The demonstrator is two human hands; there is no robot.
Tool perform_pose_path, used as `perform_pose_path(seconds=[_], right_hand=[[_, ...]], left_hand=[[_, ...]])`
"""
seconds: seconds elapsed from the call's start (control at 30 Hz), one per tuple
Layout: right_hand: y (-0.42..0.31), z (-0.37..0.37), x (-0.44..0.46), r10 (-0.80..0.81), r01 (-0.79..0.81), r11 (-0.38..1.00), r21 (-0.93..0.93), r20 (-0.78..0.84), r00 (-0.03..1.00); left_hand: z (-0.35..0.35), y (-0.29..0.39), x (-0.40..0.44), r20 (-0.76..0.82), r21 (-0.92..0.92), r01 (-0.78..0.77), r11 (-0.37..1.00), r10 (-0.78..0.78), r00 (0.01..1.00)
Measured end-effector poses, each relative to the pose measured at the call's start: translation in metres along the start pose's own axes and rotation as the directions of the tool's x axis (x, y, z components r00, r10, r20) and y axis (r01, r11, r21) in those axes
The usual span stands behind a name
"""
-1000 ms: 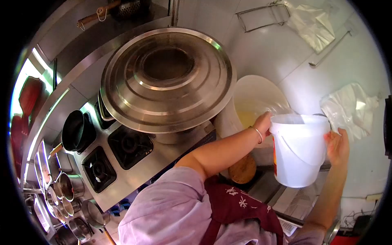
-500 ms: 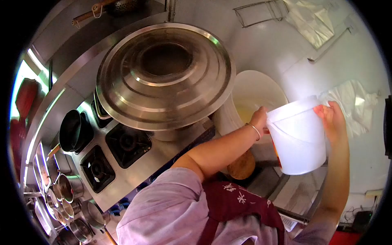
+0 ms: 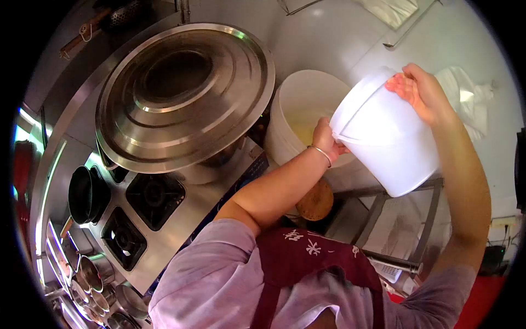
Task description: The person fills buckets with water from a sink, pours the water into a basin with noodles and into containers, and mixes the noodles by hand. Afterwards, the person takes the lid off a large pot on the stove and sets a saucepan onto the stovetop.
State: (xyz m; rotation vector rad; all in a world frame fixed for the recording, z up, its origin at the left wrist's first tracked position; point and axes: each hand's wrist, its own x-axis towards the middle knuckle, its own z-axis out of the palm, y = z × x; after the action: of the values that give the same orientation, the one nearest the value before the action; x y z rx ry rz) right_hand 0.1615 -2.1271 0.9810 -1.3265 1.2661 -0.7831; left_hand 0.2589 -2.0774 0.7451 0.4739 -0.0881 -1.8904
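Note:
A white plastic bucket point(image 3: 386, 134) is tilted in the air, its mouth turned toward a larger white tub point(image 3: 282, 129). My left hand point(image 3: 326, 138), with a bangle at the wrist, grips the bucket near its rim on the left. On the upper right side, my right hand point(image 3: 417, 94) holds the bucket with fingers curled over its edge. Inside the tub, a pale yellowish content point(image 3: 303, 123) shows at the bottom. What is in the bucket is hidden from me.
Left of the tub, a large steel lid point(image 3: 230, 112) covers a big pot on the gas stove point(image 3: 192, 211). A black pan point(image 3: 82, 194) sits by the burners. Several pots point(image 3: 96, 274) are at lower left. Below the bucket runs a metal rack point(image 3: 378, 216); plastic bags point(image 3: 466, 101) hang on the wall.
The bucket has tipped further, its mouth swinging toward the tub and its base lifting to the right. My right hand has risen with it. The view has shifted right.

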Motion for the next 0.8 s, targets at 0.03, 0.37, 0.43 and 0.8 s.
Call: perform_pose_path(seconds=[0.03, 0.37, 0.43, 0.8], right_hand=[[-0.003, 0.005, -0.002, -0.001, 0.001, 0.999, -0.049, 0.003, 1.000], [-0.007, 0.011, -0.018, -0.002, 0.003, 0.989, -0.150, 0.005, 1.000], [-0.003, 0.008, -0.026, -0.021, 0.020, 0.989, -0.143, -0.007, 1.000], [0.069, -0.021, -0.120, -0.177, 0.211, 0.969, 0.127, -0.242, 0.954]], left_hand=[[0.000, -0.002, -0.001, 0.019, 0.009, 0.004, 1.000, -0.004, 1.000], [-0.005, -0.005, -0.005, 0.091, 0.019, -0.018, 1.000, 0.016, 0.996], [-0.001, -0.005, -0.010, 0.082, -0.030, -0.019, 0.999, 0.021, 0.996], [0.005, 0.000, -0.049, 0.013, 0.080, -0.256, 0.963, 0.256, 0.967]])
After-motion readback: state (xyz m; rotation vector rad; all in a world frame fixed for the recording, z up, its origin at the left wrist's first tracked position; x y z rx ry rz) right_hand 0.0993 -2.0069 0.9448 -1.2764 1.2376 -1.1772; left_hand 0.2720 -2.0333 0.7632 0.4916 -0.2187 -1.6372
